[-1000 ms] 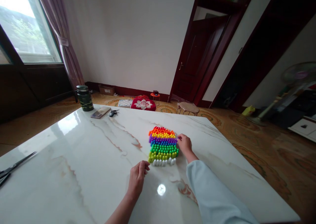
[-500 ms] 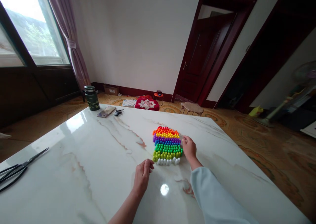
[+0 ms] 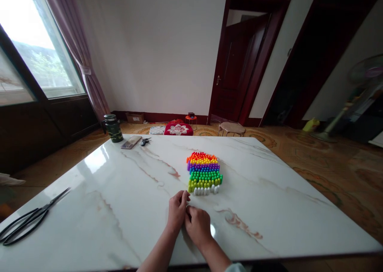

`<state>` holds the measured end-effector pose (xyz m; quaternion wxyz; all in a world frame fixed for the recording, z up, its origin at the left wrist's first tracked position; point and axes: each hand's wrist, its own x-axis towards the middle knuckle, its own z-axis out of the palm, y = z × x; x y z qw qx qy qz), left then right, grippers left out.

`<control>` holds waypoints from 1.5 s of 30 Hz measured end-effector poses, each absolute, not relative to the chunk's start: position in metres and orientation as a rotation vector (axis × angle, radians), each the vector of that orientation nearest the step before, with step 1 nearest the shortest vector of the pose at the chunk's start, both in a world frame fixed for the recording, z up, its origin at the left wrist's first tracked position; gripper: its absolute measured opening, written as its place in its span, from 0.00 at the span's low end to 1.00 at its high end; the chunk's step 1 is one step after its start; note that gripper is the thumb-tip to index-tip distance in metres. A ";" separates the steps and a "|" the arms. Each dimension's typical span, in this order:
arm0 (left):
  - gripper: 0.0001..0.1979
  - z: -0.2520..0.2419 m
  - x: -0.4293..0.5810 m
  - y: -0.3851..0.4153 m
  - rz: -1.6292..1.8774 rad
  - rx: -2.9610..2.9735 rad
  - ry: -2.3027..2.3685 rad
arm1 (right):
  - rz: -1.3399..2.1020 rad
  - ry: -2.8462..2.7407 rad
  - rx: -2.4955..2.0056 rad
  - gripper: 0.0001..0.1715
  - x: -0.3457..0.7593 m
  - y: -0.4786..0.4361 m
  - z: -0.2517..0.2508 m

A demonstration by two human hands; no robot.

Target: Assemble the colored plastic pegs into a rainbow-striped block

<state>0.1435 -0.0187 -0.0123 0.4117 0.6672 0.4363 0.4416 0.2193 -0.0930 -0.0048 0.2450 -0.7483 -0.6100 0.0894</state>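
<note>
Small upright plastic pieces with rounded tops stand packed in colour rows on the white marble-patterned table (image 3: 254, 208). From far to near run red pieces (image 3: 198, 155), orange, yellow, purple, blue, green pieces (image 3: 206, 176), olive pieces (image 3: 203, 183) and a short row of white pieces (image 3: 202, 191) with a gap in it. My left hand (image 3: 178, 209) is closed, its fingertips by the near left corner of the block. Just right of and nearer than it, my right hand (image 3: 198, 225) is curled closed, its fingers against my left hand. Whatever either hand holds is hidden.
Black-handled scissors (image 3: 38, 216) lie at the table's left. Toward the far left corner are a camouflage flask (image 3: 113, 129), a phone (image 3: 131, 142) and keys (image 3: 145, 141). Beyond the table stand a red stool (image 3: 178, 129) and a round brown stool (image 3: 231, 128).
My right hand has come from the block's right side back and left to meet my left hand. The left hand stays near the block's corner. The view has shifted slightly.
</note>
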 end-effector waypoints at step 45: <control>0.20 -0.012 0.143 -0.023 1.078 1.777 1.058 | 0.214 -1.685 -2.025 0.13 0.220 -0.095 -0.001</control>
